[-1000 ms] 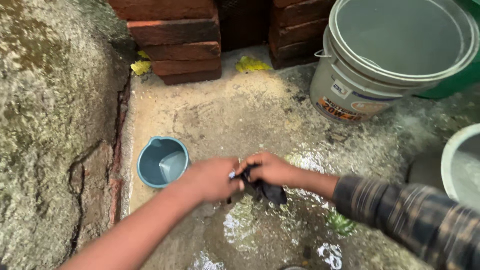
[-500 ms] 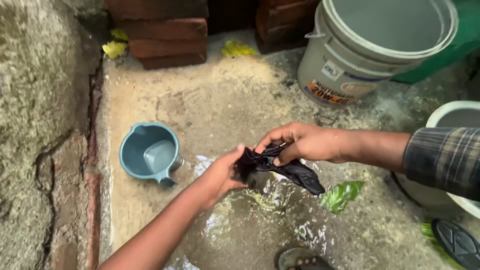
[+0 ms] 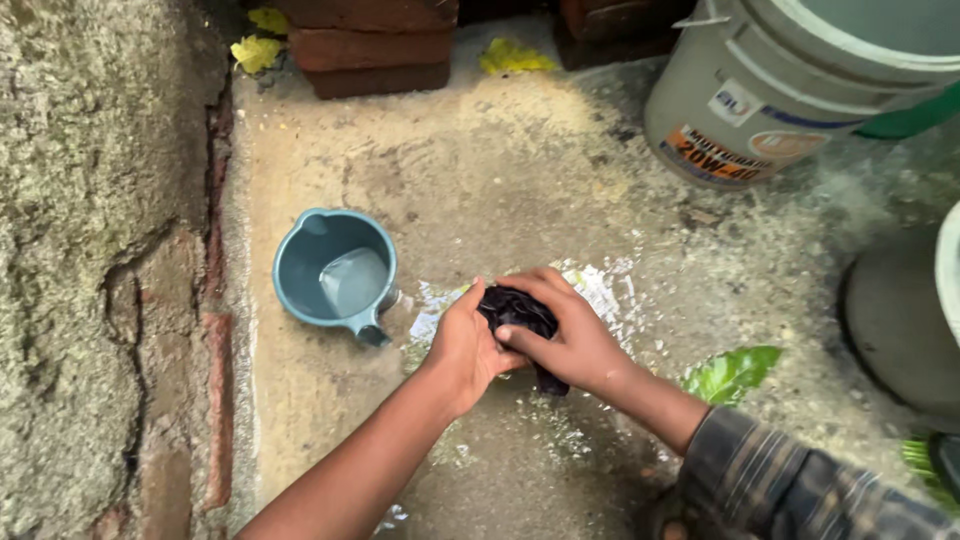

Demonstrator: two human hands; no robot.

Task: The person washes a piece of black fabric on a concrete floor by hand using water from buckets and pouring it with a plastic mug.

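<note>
A small wet black cloth (image 3: pixel 517 310) is bunched up between both of my hands, low over the wet concrete floor (image 3: pixel 520 190). My left hand (image 3: pixel 462 349) presses against its left side with the fingers curled on it. My right hand (image 3: pixel 565 335), in a dark plaid sleeve, wraps over the cloth from the right. Most of the cloth is hidden inside the two hands.
A blue-grey plastic mug (image 3: pixel 338 279) holding some water stands just left of my hands. A grey bucket (image 3: pixel 790 85) stands at the top right, a green leaf (image 3: pixel 730 374) lies to the right, red bricks (image 3: pixel 370 45) are stacked at the top, and a rough wall (image 3: pixel 90 250) runs along the left.
The cloth was stretched out between my hands and hung down; now both hands have come together and bunched it into a tight wad close to the floor.
</note>
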